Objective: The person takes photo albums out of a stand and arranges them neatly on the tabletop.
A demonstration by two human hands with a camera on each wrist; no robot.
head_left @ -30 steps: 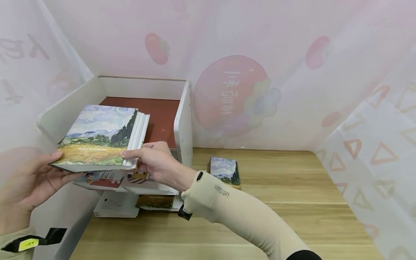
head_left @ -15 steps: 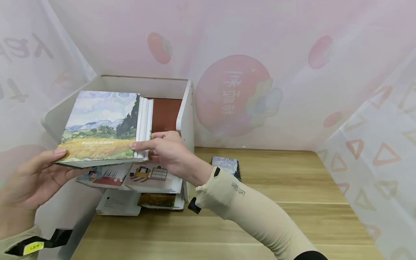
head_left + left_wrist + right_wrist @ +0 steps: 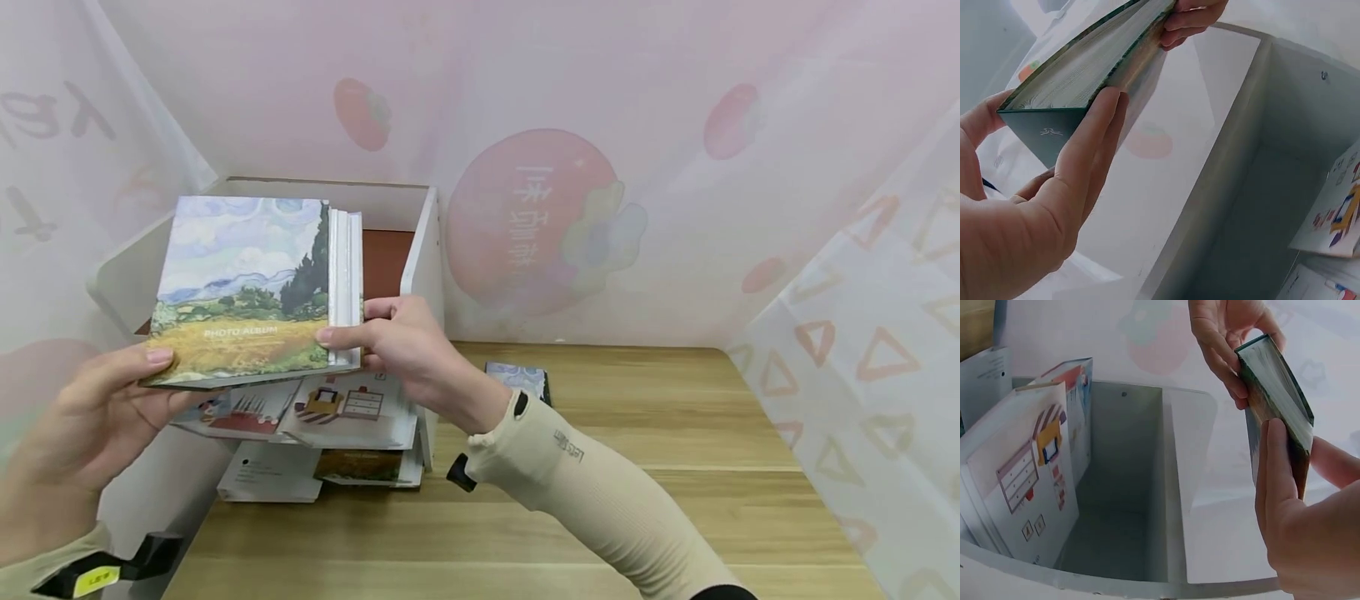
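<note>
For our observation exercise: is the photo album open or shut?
Shut. The photo album shows its pages lying between two covers.

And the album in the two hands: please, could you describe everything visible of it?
The album looks stiff and closed. Its cover shows a painted landscape, with cloudy sky, dark trees and yellow field, and PHOTO ALBUM in white. White page edges show at the right; the spine is green with a white mark. It is held up at a tilt, its cover toward the head camera, hiding part of the shelf. The left hand grips its lower left corner, the right hand its right edge.
</note>
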